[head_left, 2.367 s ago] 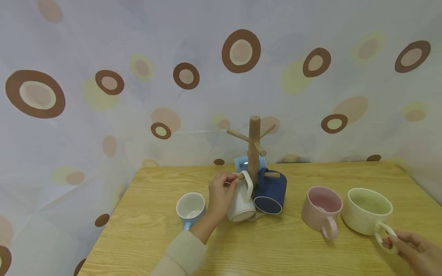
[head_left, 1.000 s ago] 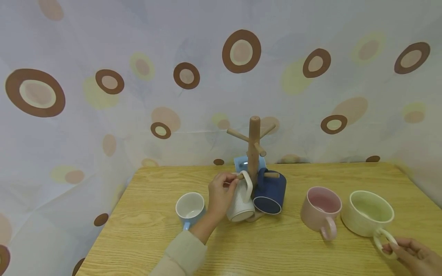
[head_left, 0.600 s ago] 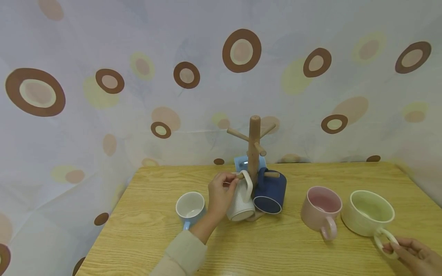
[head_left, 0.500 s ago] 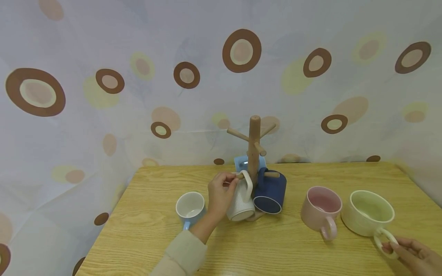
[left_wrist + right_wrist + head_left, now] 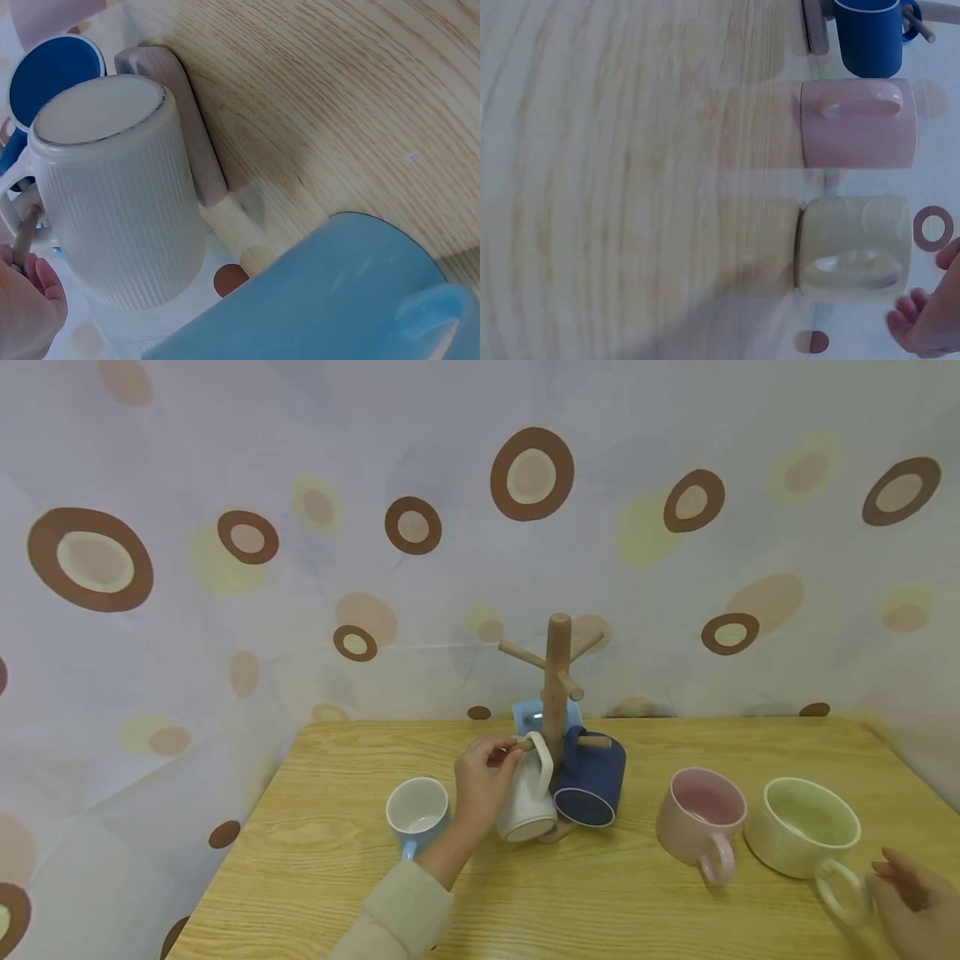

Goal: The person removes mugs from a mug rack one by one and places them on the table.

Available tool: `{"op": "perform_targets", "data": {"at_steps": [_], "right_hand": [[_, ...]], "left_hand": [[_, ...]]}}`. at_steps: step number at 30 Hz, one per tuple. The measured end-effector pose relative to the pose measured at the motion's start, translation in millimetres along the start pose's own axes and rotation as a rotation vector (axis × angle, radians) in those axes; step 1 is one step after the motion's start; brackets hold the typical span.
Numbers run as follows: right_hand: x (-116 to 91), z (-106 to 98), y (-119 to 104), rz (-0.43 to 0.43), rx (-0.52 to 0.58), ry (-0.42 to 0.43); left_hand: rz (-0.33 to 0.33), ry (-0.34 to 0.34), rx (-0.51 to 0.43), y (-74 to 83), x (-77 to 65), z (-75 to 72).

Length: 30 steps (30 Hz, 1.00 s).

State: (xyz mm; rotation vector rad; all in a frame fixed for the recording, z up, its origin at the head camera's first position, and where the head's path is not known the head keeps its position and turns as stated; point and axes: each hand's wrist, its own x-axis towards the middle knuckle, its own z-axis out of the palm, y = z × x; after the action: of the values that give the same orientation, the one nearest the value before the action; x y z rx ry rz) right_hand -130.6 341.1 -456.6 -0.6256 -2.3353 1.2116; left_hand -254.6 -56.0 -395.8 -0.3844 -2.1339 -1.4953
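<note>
In the head view my left hand (image 5: pixel 480 789) pinches the tip of a lower peg on the wooden mug tree (image 5: pixel 558 652). A white ribbed mug (image 5: pixel 528 810) hangs on that peg by its handle, bottom facing outward. The left wrist view shows the fingers round the end of the peg (image 5: pixel 27 234). At the right, a wide pale green mug (image 5: pixel 783 843) stands upright, handle toward the front right. My right hand (image 5: pixel 918 906) is beside that handle with loosely bent fingers, holding nothing. The right wrist view has it just off the mug.
A navy mug (image 5: pixel 600 768) hangs on the tree's right lower peg, with a light blue mug (image 5: pixel 527 714) partly hidden behind the post. A pink mug (image 5: pixel 682 827) stands left of the green one. Another light blue mug (image 5: pixel 420 839) stands behind the left forearm on the wooden table (image 5: pixel 300 860).
My right hand has let go of the green mug's handle and its fingers have opened slightly away from it. The left hand keeps its pinch on the peg; the view shifts slightly.
</note>
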Motion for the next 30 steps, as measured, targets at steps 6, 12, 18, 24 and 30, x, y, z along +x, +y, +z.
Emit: {"op": "perform_targets", "data": {"at_steps": [6,12,18,24,30], "right_hand": [[-11.9,10.3,-37.0,-0.003,0.162,0.119],[-22.7,24.4,-77.7,-0.14,0.27,0.045],[-16.2,50.5,-81.8,-0.304,0.547,-0.151],[12.7,86.4,-53.0,-0.243,0.662,-0.267],[29.8,114.6,-48.1,-0.183,0.785,-0.334]], "left_hand": [[0.011,-0.003,0.006,0.4,-0.4,0.2],[-0.004,-0.001,-0.003,-0.1,-1.1,-0.1],[-0.02,0.012,-0.003,-0.3,-2.0,0.8],[-0.031,0.012,-0.01,-0.8,-2.7,1.2],[-0.019,0.028,-0.033,-2.0,-2.5,1.5]]}}
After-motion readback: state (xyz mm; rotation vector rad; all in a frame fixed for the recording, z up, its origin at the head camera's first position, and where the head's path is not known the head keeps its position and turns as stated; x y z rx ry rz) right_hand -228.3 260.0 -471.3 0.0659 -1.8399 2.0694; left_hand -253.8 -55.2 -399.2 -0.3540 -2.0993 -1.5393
